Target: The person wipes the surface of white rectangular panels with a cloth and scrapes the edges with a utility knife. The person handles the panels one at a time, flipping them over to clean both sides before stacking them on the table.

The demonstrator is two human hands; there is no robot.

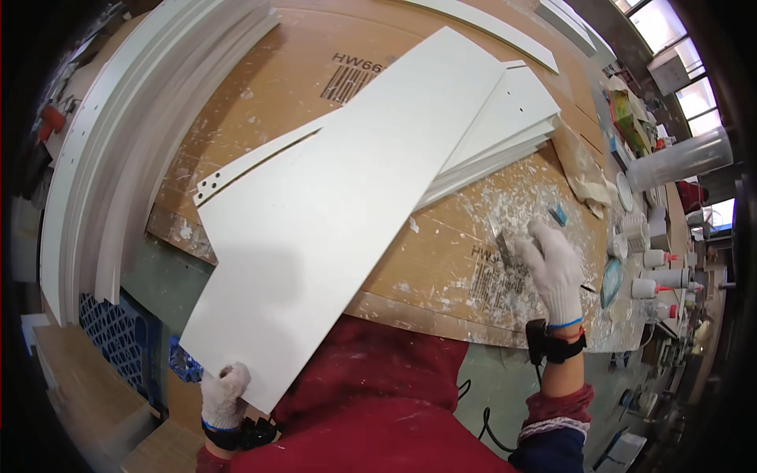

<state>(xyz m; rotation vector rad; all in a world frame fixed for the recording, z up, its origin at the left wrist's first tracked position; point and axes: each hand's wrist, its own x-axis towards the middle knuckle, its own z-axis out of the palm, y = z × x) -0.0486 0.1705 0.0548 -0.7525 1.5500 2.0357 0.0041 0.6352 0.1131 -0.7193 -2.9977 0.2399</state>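
A long white panel (315, 213) lies slantwise across a stack of similar white panels (516, 106); its near end juts past the table edge. At that end my gloved left hand (225, 392) is closed on the panel's edge, thumb on the top face. My right hand (550, 264), also in a white knit glove, hovers over the debris-strewn cardboard right of the panel. Its fingers are bent around a small flat grey scraper (503, 246), mostly hidden by the hand. A small blue piece (558, 214) lies just beyond that hand.
White chips litter the cardboard (441, 260) covering the table. More long white boards (158, 118) are stacked at the left. Along the right stand white bottles with red tips (645, 288), a clear plastic cylinder (682, 159) and a crumpled cloth (583, 177). A blue plastic crate (118, 339) sits below left.
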